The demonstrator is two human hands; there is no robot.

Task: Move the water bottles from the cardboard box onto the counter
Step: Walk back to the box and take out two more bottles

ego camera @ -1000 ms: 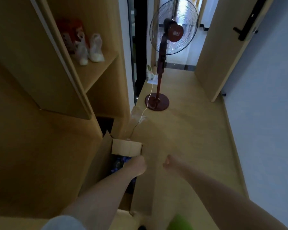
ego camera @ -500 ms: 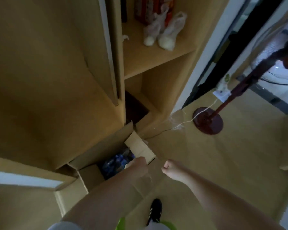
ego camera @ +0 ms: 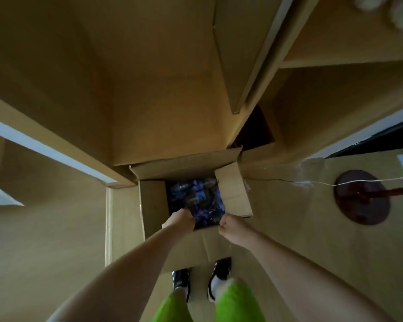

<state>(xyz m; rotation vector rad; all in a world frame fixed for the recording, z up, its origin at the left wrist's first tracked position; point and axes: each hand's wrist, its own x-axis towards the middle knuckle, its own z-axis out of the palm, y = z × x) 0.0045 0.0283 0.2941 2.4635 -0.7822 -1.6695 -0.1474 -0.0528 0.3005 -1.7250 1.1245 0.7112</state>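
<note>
**Reaching into the box, nothing lifted yet**

Bent over the open brown cardboard box on the pale wooden floor, flaps splayed outward on all four sides. Inside, packed close and dim: clear plastic water bottles with blue labels, seen from above as a dark bluish huddle, too murky to count. All of them apparently still in the box; none visible anywhere else.

Left hand at the near-left corner of the opening, fingers curled downward over the bottles; whether closed around one or merely touching cannot be told. Right hand at the near-right corner, clenched into a fist against the box rim, seemingly grasping nothing, though the underside is hidden.

Judged as the very first step: picking up a bottle. Next move likely needs a firm wrap around a neck or body, a straight lift clear of the flaps, then a turn toward the counter, which cannot be identified here with any certainty.

Around: tall light-wood cabinet panels pressing right up behind the box, a shelf niche at upper right, a dark red round fan base well off to the right with a thin white cord trailing over it. Below, black-and-white shoes and bright green trouser legs, just short of the near flap.
</note>
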